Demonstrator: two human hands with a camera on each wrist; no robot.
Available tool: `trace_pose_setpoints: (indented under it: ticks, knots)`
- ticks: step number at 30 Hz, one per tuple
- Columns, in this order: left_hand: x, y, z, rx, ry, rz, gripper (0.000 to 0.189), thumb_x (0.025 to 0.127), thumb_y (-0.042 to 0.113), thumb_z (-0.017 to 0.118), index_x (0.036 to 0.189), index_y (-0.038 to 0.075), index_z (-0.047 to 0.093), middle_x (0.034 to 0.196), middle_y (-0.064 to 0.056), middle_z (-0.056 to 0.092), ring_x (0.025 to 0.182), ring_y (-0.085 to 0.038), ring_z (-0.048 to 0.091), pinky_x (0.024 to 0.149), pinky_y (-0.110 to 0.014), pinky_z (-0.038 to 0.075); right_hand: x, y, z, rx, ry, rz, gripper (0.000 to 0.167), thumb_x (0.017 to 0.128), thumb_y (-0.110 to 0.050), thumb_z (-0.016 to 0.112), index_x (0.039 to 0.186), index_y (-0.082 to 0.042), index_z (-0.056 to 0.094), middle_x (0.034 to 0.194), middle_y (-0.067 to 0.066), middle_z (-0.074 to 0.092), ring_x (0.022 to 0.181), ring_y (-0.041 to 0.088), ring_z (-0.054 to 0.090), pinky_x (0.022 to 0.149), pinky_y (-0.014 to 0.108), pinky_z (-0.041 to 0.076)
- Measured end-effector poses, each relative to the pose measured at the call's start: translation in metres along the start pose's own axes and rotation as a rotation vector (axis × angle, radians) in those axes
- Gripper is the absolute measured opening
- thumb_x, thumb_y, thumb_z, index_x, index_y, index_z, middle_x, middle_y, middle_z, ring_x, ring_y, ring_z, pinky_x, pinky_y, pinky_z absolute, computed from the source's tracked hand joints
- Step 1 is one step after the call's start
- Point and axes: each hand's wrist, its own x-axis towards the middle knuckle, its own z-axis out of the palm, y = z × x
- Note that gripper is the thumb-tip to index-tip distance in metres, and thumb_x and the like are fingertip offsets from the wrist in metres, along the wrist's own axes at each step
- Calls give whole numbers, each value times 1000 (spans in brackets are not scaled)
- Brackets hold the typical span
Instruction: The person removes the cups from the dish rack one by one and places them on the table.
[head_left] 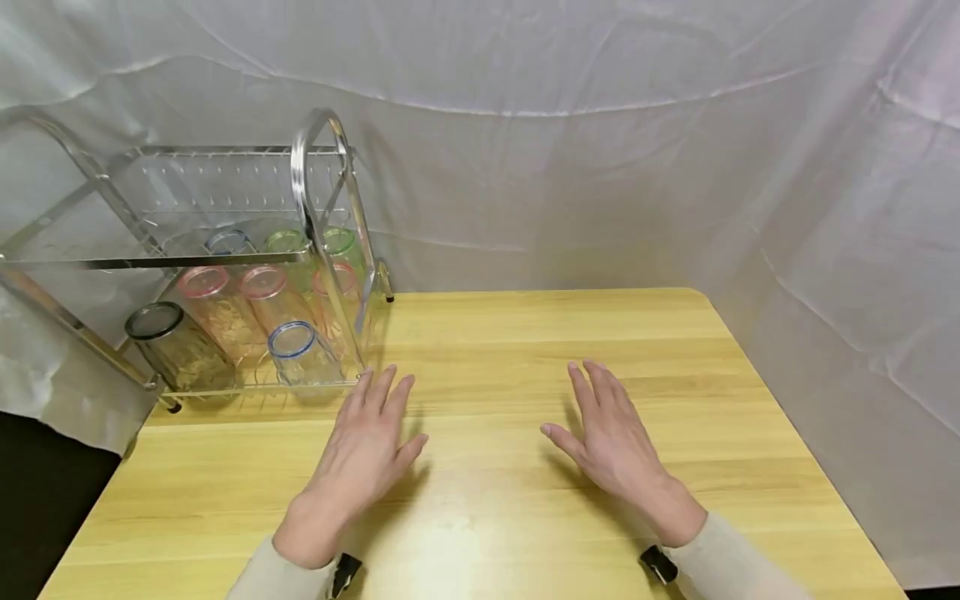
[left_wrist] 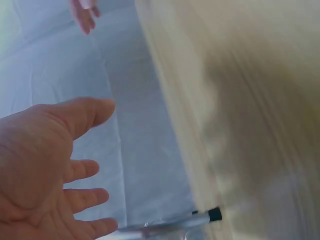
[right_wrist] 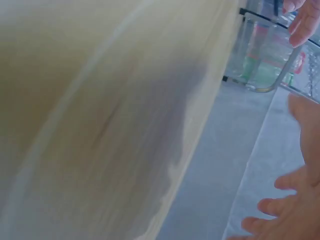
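My left hand [head_left: 365,448] hovers over the wooden table with fingers spread and nothing in it, its fingertips near the front right corner of a metal dish rack [head_left: 303,183]. Across from it, my right hand [head_left: 611,442] is held over the table's middle right, palm turned inward, fingers straight and holding nothing. On the rack's lower level several upside-down glasses stand: a dark one [head_left: 183,346] at the left, a blue-rimmed one [head_left: 303,354] at the front, pink ones [head_left: 225,310] in the middle, and green ones [head_left: 285,242] and another blue one [head_left: 228,242] behind.
The wooden table [head_left: 480,350] has its back edge against a pale hanging cloth [head_left: 600,167], which also runs along the right side. The rack takes up the table's back left. A dark area [head_left: 45,492] lies beyond the table's left edge.
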Motion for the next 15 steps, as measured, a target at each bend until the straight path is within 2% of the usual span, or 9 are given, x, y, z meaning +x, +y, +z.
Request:
trace_pose_setpoints:
  ticks: [4,8,12,15]
  knots:
    - [-4,-10,-11,-55,83,-13,65,94,26,82,148,1,54,154,-28,49,145,-52,43,117,-65,41,7,-8,5,113,152,-62,78,96,-34,79,154,5,44,154,28,47,139,47,48,106,63,51]
    - [-9,-22,-21,-99,222,-29,48,92,17,82,134,1,66,141,-24,61,133,-45,55,101,-60,54,16,-16,11,177,281,-139,64,92,-22,84,140,8,56,138,26,62,124,44,60,99,58,56]
    - [-10,-38,-32,-101,373,-46,26,89,7,81,114,1,74,122,-19,71,112,-40,66,81,-53,60,25,-26,15,238,314,-140,51,92,-19,83,132,4,63,127,20,70,118,39,65,96,55,58]
    - [-7,-52,-44,-85,403,-106,20,88,2,79,108,2,74,116,-20,73,105,-42,66,79,-54,57,33,-35,17,287,289,-110,44,95,-20,81,130,2,66,125,17,71,118,37,65,97,54,58]
